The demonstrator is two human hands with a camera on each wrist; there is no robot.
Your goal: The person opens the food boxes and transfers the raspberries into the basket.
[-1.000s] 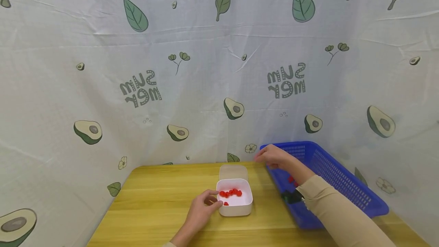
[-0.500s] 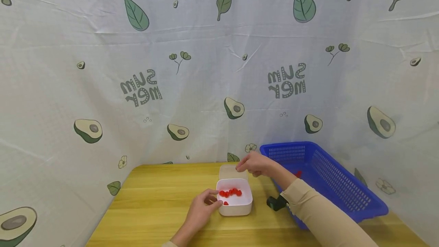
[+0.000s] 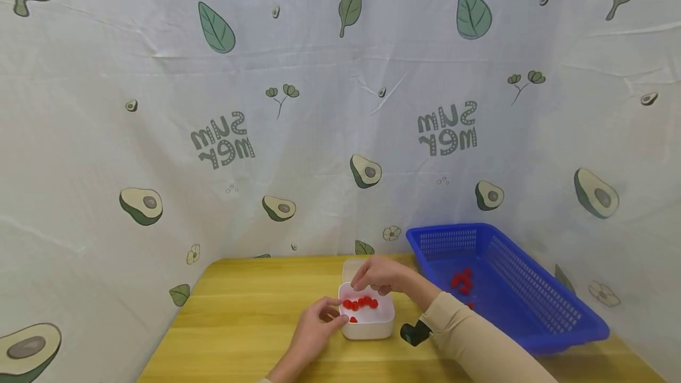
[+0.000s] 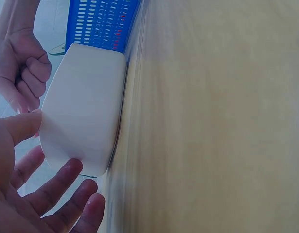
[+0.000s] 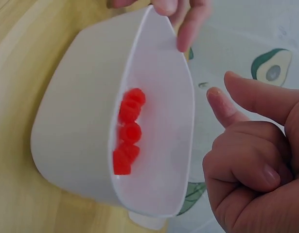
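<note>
A white lidded box (image 3: 367,328) stands open on the table, with several red raspberries (image 3: 362,302) inside it. My left hand (image 3: 315,327) steadies the box at its left side; in the left wrist view its thumb (image 4: 30,125) lies at the rim and the other fingers spread along the wall. Over the box's far part hovers my right hand (image 3: 380,275). The right wrist view shows its thumb (image 5: 261,97) and index finger extended close together, other fingers curled in. I cannot tell whether a small thing is between those tips.
A blue perforated basket (image 3: 511,300) with several red raspberries (image 3: 461,281) in it stands to the right. A dark wrist camera (image 3: 415,333) sticks out from the right sleeve near the box. A patterned cloth (image 3: 319,135) hangs behind the wooden table (image 3: 255,306).
My right hand has come from the basket leftward to above the box, uncovering the raspberries in the basket. The left hand has stayed at the box, and the raspberries inside look the same.
</note>
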